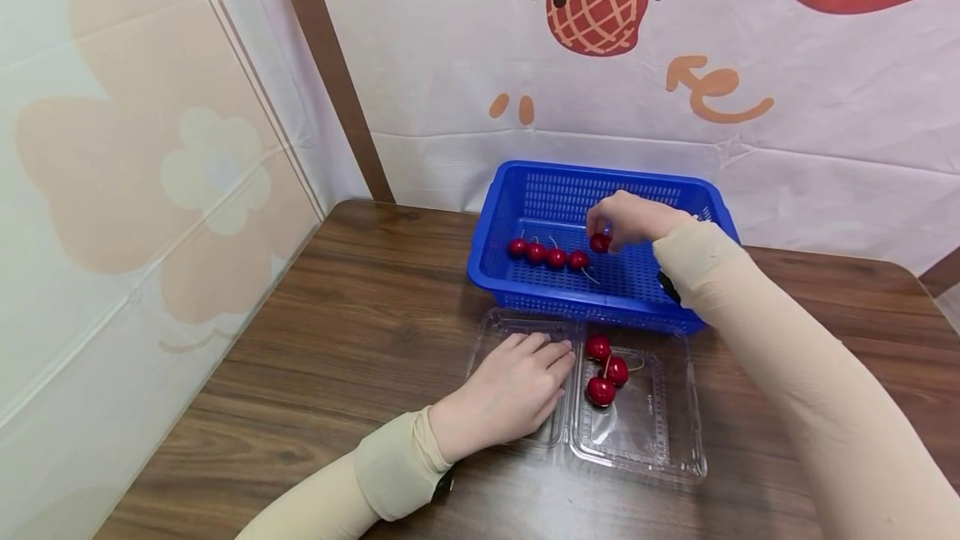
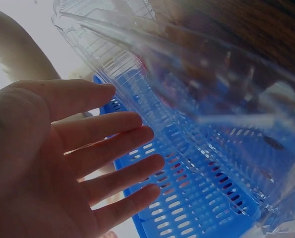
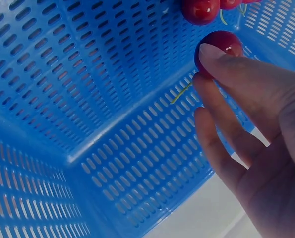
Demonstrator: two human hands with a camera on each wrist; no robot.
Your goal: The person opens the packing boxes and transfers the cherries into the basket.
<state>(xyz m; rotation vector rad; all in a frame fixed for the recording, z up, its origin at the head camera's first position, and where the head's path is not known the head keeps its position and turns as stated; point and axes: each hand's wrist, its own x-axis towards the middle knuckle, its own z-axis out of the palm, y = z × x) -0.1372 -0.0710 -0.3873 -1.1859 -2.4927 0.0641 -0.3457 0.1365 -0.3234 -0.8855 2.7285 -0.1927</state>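
Note:
My right hand [image 1: 633,219] is inside the blue basket [image 1: 486,227], pinching a shiny red cherry [image 3: 231,43] between thumb and fingertips. A yellow-green stem [image 3: 182,93] shows below the fingertips in the right wrist view. Several other cherries [image 1: 556,258] lie in a row on the basket floor, left of this hand. Nearer to me, my left hand [image 1: 506,394] rests over the left half of an opened clear plastic box [image 1: 678,419], palm down. Its fingers [image 2: 112,148] look relaxed and spread in the left wrist view. Three cherries [image 1: 601,391] sit in the box's right half.
The clear box lies against the near side of the basket on a brown wood-grain table [image 1: 300,357]. Behind the table hangs a white printed cloth [image 1: 442,40]. A second cloth panel [image 1: 150,190] with a pale flower borders the left edge.

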